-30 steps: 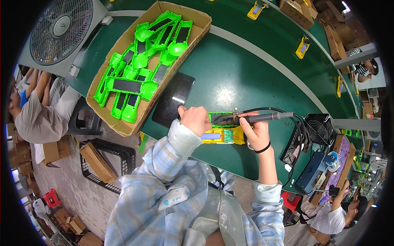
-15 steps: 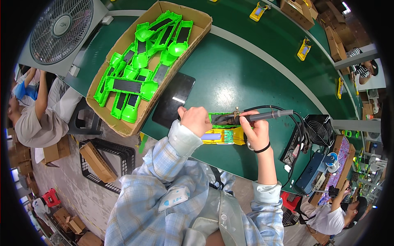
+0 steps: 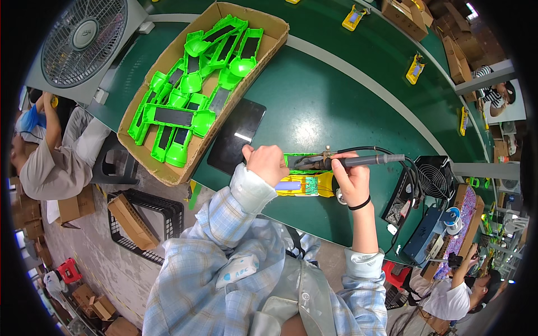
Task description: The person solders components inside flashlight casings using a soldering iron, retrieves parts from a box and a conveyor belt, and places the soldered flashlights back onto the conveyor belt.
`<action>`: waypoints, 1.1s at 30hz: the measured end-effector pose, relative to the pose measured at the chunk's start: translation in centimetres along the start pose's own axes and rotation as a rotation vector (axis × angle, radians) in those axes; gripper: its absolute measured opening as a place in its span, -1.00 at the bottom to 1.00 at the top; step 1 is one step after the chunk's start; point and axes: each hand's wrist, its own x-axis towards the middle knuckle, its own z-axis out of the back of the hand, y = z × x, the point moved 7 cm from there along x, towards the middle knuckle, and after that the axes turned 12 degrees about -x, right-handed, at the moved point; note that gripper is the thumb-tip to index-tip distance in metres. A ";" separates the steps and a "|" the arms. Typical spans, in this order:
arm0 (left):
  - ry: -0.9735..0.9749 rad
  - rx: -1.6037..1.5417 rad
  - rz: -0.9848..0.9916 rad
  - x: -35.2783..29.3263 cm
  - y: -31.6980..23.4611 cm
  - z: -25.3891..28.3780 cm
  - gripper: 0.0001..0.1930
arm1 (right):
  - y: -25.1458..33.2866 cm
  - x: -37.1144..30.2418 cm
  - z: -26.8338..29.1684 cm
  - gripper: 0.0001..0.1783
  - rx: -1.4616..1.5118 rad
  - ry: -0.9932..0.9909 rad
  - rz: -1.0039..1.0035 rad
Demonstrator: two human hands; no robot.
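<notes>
In my right hand point(image 3: 353, 182) is a soldering iron point(image 3: 367, 161) with a dark handle and a thin tube clamped along it. Its front end points left over a green plastic casing point(image 3: 297, 155). My left hand point(image 3: 266, 166) is closed at the left end of that casing; whatever its fingers hold is hidden. Just below, nearer to me, lies a yellow casing point(image 3: 325, 185) with a lilac cylindrical battery point(image 3: 288, 185) and a small green circuit board point(image 3: 310, 186). Thin wires run near the board. The iron's tip cannot be made out clearly.
A cardboard box point(image 3: 279, 32) of green casings stands at the left, beside a flat black panel point(image 3: 238, 134). On the right are a small black fan point(image 3: 434, 178), a blue box-shaped unit point(image 3: 424, 235) and a solder spool point(image 3: 453, 219). Yellow casings point(image 3: 415, 69) lie along the far strip.
My right hand and the soldering iron have shifted slightly to the right. My left hand has stayed in place.
</notes>
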 end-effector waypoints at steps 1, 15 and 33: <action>0.000 0.006 0.004 0.0 0.0 0.0 -0.96 | 0.0 -0.1 -0.1 -0.82 -0.007 0.016 -0.006; -0.034 0.009 -0.047 0.0 0.1 0.0 -0.94 | 0.0 0.0 -0.8 -0.80 -0.009 0.027 0.015; -0.057 0.011 -0.046 -0.1 -0.1 0.0 -0.93 | 0.9 -0.8 -0.2 -0.79 -0.059 0.022 0.081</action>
